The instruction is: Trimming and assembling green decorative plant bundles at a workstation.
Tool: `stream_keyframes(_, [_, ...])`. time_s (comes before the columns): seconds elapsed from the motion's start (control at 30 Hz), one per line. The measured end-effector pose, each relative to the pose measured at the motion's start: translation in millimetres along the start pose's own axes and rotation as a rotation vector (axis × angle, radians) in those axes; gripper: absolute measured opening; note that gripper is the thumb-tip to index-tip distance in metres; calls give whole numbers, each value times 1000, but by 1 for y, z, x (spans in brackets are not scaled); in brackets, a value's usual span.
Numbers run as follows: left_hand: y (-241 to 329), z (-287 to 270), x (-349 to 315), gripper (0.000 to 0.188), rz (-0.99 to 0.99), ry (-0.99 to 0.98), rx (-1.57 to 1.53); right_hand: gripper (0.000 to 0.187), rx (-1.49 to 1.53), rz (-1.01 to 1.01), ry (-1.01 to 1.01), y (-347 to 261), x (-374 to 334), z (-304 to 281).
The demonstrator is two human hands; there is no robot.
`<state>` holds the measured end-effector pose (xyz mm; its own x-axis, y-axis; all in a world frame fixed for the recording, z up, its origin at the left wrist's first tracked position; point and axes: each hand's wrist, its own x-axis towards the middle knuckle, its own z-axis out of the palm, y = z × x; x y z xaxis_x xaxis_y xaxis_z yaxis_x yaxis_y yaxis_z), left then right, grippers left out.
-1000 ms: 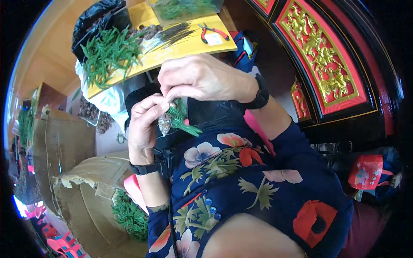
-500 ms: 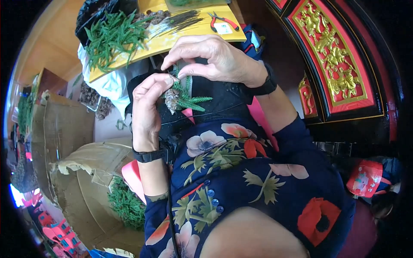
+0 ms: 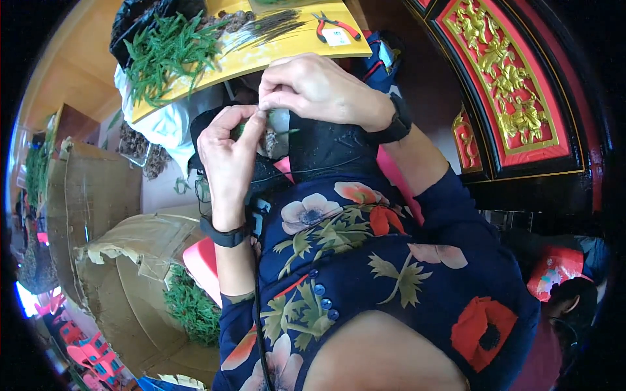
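Observation:
My left hand and my right hand meet in front of my chest, fingertips pinched together on a small green sprig with a brownish stem. The sprig is mostly hidden between the fingers. Both wrists wear dark bands. Just beyond the hands lies a yellow board with a heap of green sprigs, a bundle of thin dark wires and red-handled pliers.
An open cardboard box at my lower left holds more green sprigs. A white bag hangs under the board. A red and gold carved panel stands to my right. A red object lies at lower right.
Both hands have risen slightly toward the board and closed tighter on the sprig, which now shows less green than before.

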<state>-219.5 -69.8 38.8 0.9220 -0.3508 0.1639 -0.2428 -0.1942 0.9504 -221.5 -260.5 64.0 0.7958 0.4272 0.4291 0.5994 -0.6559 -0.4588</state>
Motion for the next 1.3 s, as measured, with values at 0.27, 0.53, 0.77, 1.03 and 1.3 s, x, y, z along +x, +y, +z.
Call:
stream_keyframes(0.27, [-9,-10,4,14,-182,-148,-608,18,128,-280,246,4,6,1])
stream_keyframes(0.53, [-14,-13,5,16,-256,-256,-913,17,-145,-484,303,5,4,-5])
stream_keyframes(0.77, [-9,-9,4,15,-242,-222,-847,17,-182,-454,286,1,6,-3])
stream_keyframes(1.03, [-6,-7,4,13,11,46,-169,19,25,-139,216,3,1,15])
stream_keyframes(1.3, [-8,-11,4,14,-147,-132,-682,19,67,-396,342,7,6,4])
